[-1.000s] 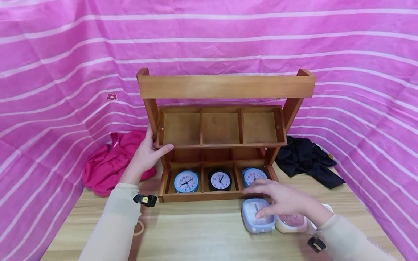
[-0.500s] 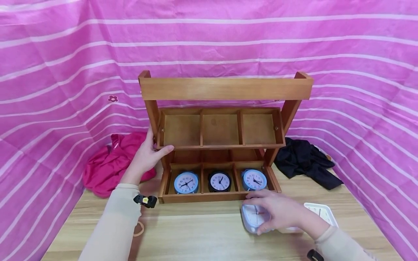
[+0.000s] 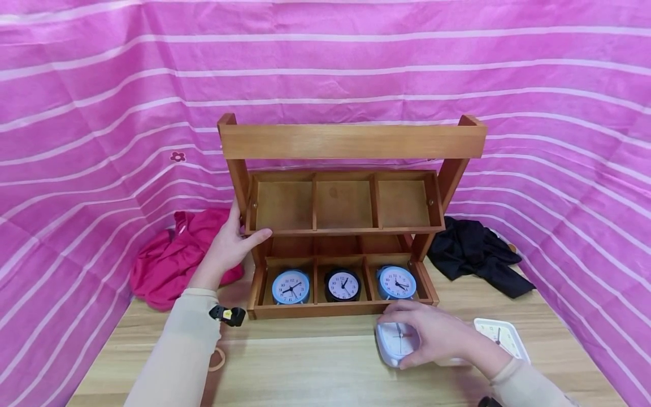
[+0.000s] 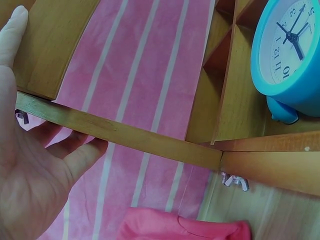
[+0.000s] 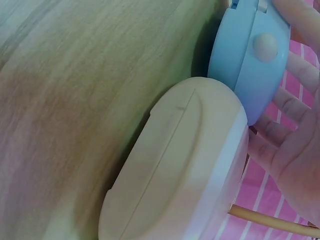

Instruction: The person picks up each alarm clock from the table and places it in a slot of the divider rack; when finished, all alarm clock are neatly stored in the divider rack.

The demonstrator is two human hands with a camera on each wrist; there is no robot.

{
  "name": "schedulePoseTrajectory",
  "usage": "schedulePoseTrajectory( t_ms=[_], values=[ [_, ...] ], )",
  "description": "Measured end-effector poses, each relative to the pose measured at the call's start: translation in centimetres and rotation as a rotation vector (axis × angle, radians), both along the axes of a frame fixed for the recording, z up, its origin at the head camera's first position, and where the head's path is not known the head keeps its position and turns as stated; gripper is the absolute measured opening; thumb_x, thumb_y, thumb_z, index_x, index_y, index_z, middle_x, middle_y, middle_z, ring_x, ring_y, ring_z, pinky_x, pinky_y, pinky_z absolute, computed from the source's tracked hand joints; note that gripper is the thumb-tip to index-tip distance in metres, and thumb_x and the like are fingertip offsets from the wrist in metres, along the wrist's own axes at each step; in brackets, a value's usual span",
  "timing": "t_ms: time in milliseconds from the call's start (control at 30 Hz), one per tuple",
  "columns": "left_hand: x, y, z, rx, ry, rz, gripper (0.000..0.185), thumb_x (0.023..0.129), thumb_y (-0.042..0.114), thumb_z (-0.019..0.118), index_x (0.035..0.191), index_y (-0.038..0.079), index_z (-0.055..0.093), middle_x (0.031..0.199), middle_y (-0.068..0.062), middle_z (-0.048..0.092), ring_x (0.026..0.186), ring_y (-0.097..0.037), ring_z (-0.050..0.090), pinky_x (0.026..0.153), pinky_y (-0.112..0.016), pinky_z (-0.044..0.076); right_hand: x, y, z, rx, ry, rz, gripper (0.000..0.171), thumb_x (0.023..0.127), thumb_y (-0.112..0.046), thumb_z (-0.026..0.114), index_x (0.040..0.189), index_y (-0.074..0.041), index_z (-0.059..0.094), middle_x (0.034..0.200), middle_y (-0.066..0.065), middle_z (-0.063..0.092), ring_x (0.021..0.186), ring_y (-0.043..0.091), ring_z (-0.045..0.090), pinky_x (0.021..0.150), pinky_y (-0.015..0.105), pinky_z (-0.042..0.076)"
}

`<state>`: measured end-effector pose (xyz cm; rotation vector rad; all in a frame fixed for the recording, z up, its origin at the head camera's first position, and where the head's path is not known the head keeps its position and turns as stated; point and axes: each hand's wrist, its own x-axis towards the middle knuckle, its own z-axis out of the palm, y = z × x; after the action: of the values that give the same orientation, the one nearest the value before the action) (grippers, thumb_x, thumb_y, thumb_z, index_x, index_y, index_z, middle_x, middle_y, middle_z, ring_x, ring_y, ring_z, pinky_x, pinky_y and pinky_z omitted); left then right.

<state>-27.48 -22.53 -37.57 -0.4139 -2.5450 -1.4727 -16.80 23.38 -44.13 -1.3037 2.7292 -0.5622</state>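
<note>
My left hand (image 3: pixel 226 249) grips the left post of a two-tier wooden rack (image 3: pixel 351 141), thumb at the upper tray's front corner. In the left wrist view its fingers (image 4: pixel 82 155) bend behind the post. My right hand (image 3: pixel 439 333) holds a pale blue alarm clock (image 3: pixel 399 339) on the table before the rack, thumb at the near side and fingers over the far side. Touching that clock in the right wrist view is a cream alarm clock (image 5: pixel 170 165), mostly hidden under my hand in the head view.
Round alarm clocks, blue (image 3: pixel 291 287), black (image 3: pixel 343 285) and blue (image 3: pixel 396 282), fill the lower tray's compartments. A white square clock (image 3: pixel 503 336) lies at the right. Red cloth (image 3: pixel 178 260) and black cloth (image 3: pixel 475 254) flank the rack; a tan ring (image 3: pixel 217 359) lies front left.
My right hand has come down from above the pale blue clock and taken hold of it. The left hand keeps its grip on the rack. The head view has tilted slightly.
</note>
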Motion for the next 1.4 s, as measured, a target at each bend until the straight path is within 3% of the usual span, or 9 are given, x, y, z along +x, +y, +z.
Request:
schedulePoseTrajectory(
  t_ms=[200, 433, 600, 767, 933, 1167, 1400],
  values=[
    [0.0, 0.1, 0.1, 0.007, 0.000, -0.011, 0.110, 0.094, 0.040, 0.078, 0.164, 0.050, -0.006, 0.167, -0.014, 0.032, 0.142, -0.044, 0.048, 0.107, -0.064, 0.047, -0.2, -0.6, 1.1, 0.000, 0.005, 0.012, 0.068, 0.074, -0.058, 0.090, 0.134, -0.033, 0.068, 0.136, -0.013, 0.060, 0.118, 0.011, 0.061, 0.095, 0.037, 0.056],
    [-0.1, 0.0, 0.0, 0.001, 0.003, -0.009, 0.109, 0.094, 0.041, 0.077, 0.163, 0.051, -0.006, 0.168, -0.015, 0.031, 0.143, -0.045, 0.047, 0.108, -0.064, 0.046, -1.1, -2.2, 4.4, -0.019, 0.088, 0.043, 0.074, 0.072, -0.061, 0.090, 0.137, -0.036, 0.067, 0.139, -0.009, 0.060, 0.121, 0.014, 0.059, 0.092, 0.038, 0.057],
    [-0.2, 0.1, -0.2, 0.003, 0.008, -0.008, 0.108, 0.094, 0.042, 0.077, 0.163, 0.052, -0.006, 0.167, -0.015, 0.033, 0.142, -0.045, 0.047, 0.108, -0.065, 0.046, -1.6, -3.5, 6.4, -0.016, 0.066, 0.045, 0.074, 0.072, -0.061, 0.091, 0.138, -0.040, 0.066, 0.141, -0.008, 0.057, 0.121, 0.014, 0.056, 0.090, 0.037, 0.057],
    [-0.4, 0.2, -0.5, 0.007, 0.027, -0.003, 0.107, 0.095, 0.043, 0.077, 0.164, 0.052, -0.005, 0.166, -0.015, 0.034, 0.143, -0.044, 0.047, 0.109, -0.065, 0.044, -2.4, -4.9, 8.6, -0.066, 0.087, 0.060, 0.075, 0.071, -0.056, 0.093, 0.138, -0.035, 0.067, 0.140, -0.009, 0.055, 0.123, 0.012, 0.052, 0.092, 0.036, 0.056],
    [-0.3, 0.1, -0.5, 0.001, 0.023, -0.003, 0.107, 0.094, 0.045, 0.076, 0.163, 0.052, -0.005, 0.166, -0.016, 0.033, 0.144, -0.045, 0.046, 0.109, -0.066, 0.044, -3.5, -6.4, 11.1, -0.158, 0.123, 0.088, 0.077, 0.067, -0.048, 0.098, 0.136, -0.032, 0.067, 0.138, -0.009, 0.054, 0.126, 0.012, 0.048, 0.095, 0.037, 0.054],
    [-0.3, -0.2, -0.5, -0.006, 0.017, 0.006, 0.107, 0.094, 0.046, 0.076, 0.162, 0.056, -0.006, 0.166, -0.017, 0.034, 0.143, -0.045, 0.046, 0.110, -0.066, 0.043, -5.7, -9.5, 14.3, -0.221, 0.125, 0.104, 0.078, 0.068, -0.047, 0.098, 0.137, -0.030, 0.067, 0.138, -0.009, 0.053, 0.126, 0.013, 0.045, 0.091, 0.037, 0.054],
    [-0.2, -0.3, -0.6, -0.002, 0.028, -0.003, 0.107, 0.095, 0.044, 0.076, 0.163, 0.053, -0.007, 0.165, -0.017, 0.034, 0.140, -0.047, 0.049, 0.107, -0.065, 0.046, -8.2, -12.3, 16.2, -0.282, 0.175, 0.088, 0.079, 0.068, -0.045, 0.098, 0.138, -0.026, 0.067, 0.135, -0.004, 0.054, 0.123, 0.017, 0.046, 0.092, 0.039, 0.054]
  ],
)
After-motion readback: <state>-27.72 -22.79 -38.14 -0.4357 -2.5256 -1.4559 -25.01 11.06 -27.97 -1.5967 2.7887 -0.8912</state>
